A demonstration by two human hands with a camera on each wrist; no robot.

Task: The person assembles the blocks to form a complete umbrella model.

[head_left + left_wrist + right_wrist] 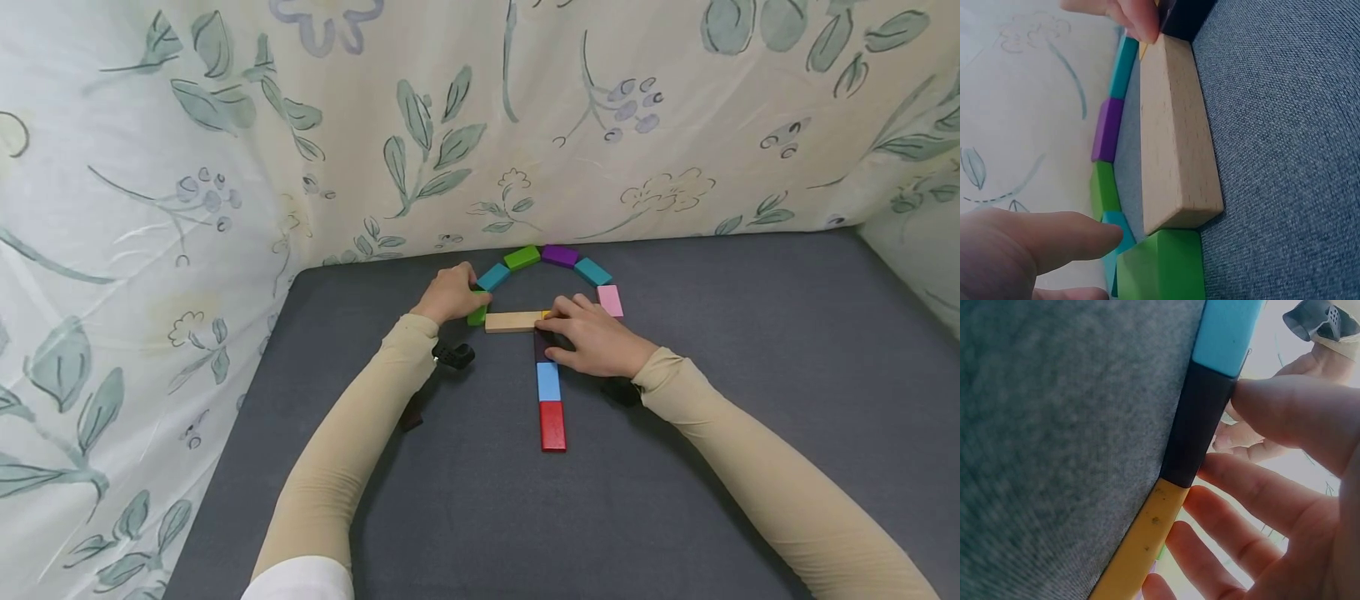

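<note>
Wooden blocks form an arch with a straight stem below it in the head view. My left hand [450, 293] rests at the arch's left end, fingertips by the green block [1179, 269] and the teal block [493, 277]. A plain wood block [512, 322] lies crosswise beside the green one. My right hand [600, 337] lies over the top of the stem. Its thumb and fingertips touch the black block [1197, 425] and the yellow block [1147, 531], the fingers only slightly bent. Below these come a light blue block [549, 382] and a red block [552, 427].
Another green block [522, 257], a purple block [560, 256], a second teal block [592, 272] and a pink block [611, 301] continue the arch rightward. Floral fabric [450, 125] hangs behind the dark grey table [712, 292]. A small dark piece [411, 418] shows beside the left forearm.
</note>
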